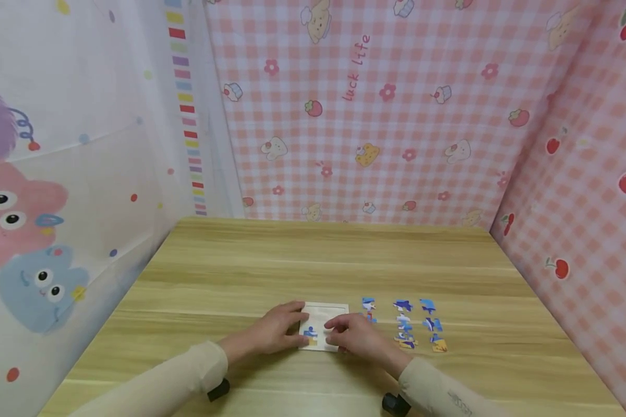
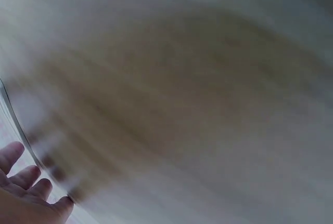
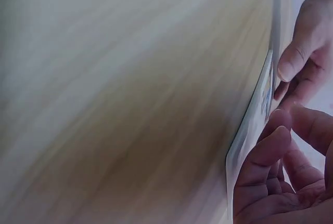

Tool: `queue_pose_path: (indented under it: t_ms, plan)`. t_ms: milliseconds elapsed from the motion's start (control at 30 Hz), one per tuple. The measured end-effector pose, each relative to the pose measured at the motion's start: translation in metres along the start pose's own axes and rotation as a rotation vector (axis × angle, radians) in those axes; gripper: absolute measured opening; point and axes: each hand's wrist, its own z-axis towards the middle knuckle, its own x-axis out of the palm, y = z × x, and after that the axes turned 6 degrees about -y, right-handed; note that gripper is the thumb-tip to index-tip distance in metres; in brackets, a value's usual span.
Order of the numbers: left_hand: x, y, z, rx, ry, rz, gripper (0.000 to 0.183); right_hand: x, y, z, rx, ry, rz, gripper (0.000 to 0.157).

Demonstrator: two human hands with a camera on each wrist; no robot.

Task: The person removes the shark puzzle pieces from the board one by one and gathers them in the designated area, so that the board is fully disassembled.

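Note:
A small white puzzle tray lies flat on the table, with a few blue and yellow jigsaw pieces at its lower left. My left hand rests at the tray's left edge, thumb low and fingers higher up. The left wrist view shows those fingers loosely spread on the tabletop side. My right hand hovers over the tray's right part with bent fingers, thumb and forefinger apart. In the right wrist view the right hand is beside the tray; no piece shows between its fingertips.
Right of the tray lie loose jigsaw pieces: a group partly behind my right hand, a middle column and a right column. The wooden table meets a checked cloth behind and cloth walls on both sides.

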Motion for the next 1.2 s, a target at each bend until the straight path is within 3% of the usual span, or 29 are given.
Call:
queue_pose_path:
  t_ms: [267, 500, 700, 933, 1200]
  plan:
    - [-0.001, 0.003, -0.004, 0.037, -0.014, 0.027, 0.073, 0.015, 0.004, 0.011, 0.007, -0.008, -0.041, 0.027]
    - [-0.002, 0.001, -0.005, 0.040, -0.014, 0.026, 0.073, 0.020, 0.008, 0.014, -0.040, 0.031, -0.181, 0.030]
    - [-0.002, 0.001, -0.006, 0.056, -0.024, 0.019, 0.072, 0.023, 0.009, 0.014, -0.073, 0.019, -0.205, 0.024]
    - [-0.002, -0.001, -0.004, 0.064, -0.028, 0.015, 0.071, 0.026, 0.008, 0.012, -0.102, -0.026, -0.243, 0.035]
    - [0.000, 0.001, -0.005, 0.043, -0.019, 0.012, 0.072, 0.027, 0.006, 0.015, -0.121, -0.040, -0.207, 0.034]
